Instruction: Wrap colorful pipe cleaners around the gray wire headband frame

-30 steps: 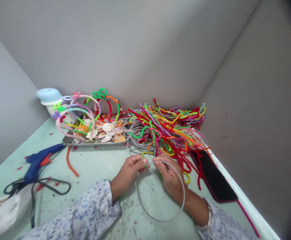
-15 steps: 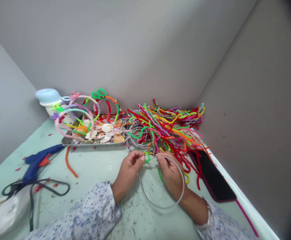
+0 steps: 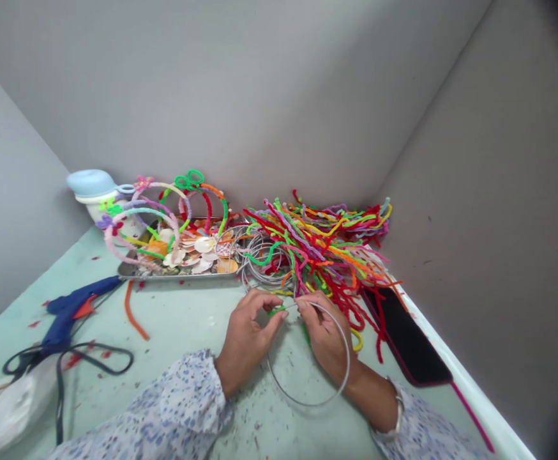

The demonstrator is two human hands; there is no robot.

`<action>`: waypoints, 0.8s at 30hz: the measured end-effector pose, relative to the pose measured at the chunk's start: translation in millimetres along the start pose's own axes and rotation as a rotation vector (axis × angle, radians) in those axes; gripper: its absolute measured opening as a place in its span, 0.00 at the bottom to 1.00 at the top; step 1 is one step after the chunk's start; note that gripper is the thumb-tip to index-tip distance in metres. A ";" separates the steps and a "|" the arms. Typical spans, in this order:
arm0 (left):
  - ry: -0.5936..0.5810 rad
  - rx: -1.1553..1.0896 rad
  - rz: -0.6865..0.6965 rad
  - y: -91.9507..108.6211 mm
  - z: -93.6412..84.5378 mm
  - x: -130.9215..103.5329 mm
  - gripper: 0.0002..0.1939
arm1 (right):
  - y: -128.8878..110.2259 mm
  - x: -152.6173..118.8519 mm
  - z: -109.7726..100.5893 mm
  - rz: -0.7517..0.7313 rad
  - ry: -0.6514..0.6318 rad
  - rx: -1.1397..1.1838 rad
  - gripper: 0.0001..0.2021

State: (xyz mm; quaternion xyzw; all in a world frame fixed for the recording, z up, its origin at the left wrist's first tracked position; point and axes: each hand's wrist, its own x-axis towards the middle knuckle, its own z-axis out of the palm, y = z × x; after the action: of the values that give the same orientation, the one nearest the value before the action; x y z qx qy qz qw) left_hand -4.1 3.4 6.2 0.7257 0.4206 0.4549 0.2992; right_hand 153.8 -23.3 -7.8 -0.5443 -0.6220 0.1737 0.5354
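Note:
A thin grey wire ring point(image 3: 315, 404) hangs between my two hands above the green tabletop. My left hand point(image 3: 250, 332) pinches a short green pipe cleaner point(image 3: 277, 310) wound at the ring's upper left. Thumb and fingers of my right hand point(image 3: 324, 332) are closed on the wire just right of it. The two sets of fingertips are close together, with a short stretch of bare wire between them. Behind them lies a coil of grey wire point(image 3: 264, 275), next to a heap of coloured pipe cleaners point(image 3: 317, 243).
A metal tray point(image 3: 183, 276) of shells and fuzzy headbands point(image 3: 164, 211) stands at back left, before a blue-lidded cup point(image 3: 92, 184). A blue glue gun point(image 3: 63, 319) and its cord lie left, near an orange pipe cleaner point(image 3: 134, 313). A black phone point(image 3: 415, 345) lies right.
My left thumb and fingers have shifted and now cover more of the green pipe cleaner. The ring has tilted slightly, its bottom a little lower. My right hand keeps its pinch.

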 end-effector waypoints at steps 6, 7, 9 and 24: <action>0.065 0.067 0.018 -0.2 -0.1 -0.9 0.03 | -2.0 -1.0 -1.1 -0.005 -0.020 -0.003 0.08; 0.078 0.080 0.022 -0.4 -0.2 -1.0 0.04 | -2.2 -1.2 -1.3 -0.002 -0.023 -0.005 0.08; 0.085 0.100 0.027 -0.7 -0.4 -1.2 0.04 | -2.6 -1.6 -1.8 0.006 -0.022 -0.005 0.08; 0.074 0.142 0.118 -3.7 0.0 -2.4 0.03 | -0.7 -2.2 -0.6 0.042 -0.049 0.033 0.08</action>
State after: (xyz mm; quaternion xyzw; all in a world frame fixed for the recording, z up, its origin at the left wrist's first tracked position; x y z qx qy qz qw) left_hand -5.9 3.0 2.2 0.7513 0.4189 0.4675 0.2039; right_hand 153.6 -25.7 -8.0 -0.5439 -0.6207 0.2083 0.5249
